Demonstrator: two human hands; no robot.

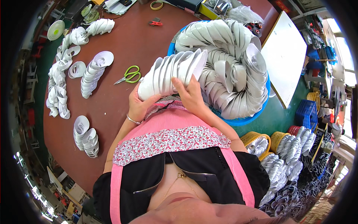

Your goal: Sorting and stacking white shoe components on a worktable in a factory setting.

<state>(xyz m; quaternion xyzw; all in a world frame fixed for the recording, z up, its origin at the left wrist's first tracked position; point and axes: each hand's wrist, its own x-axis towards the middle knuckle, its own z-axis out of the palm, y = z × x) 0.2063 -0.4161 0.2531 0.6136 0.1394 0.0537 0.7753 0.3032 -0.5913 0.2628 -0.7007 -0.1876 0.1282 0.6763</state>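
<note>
A stack of nested white curved pieces (167, 72), perhaps shoe parts, lies sideways in front of my body. My left hand (141, 104) is wrapped around its left end, the thumb along the near side. Toward its right end my right hand (191, 96) grips it, with the thumb on top and the other fingers partly hidden. Just right of the stack stands a blue tub (242, 121), heaped with long coiled rows of similar white pieces (223, 67). Green-handled scissors (129, 75) lie on the reddish-brown table (115, 108), left of the held stack.
More white stacks lie on the table's left: a short one (95, 74), a nearer pair (86, 136) and a long row (57, 82). Small red-handled snips (156, 22) and a tape roll (156, 5) are farther back. Yellow baskets (257, 140) stand at the right, below a white board (285, 56).
</note>
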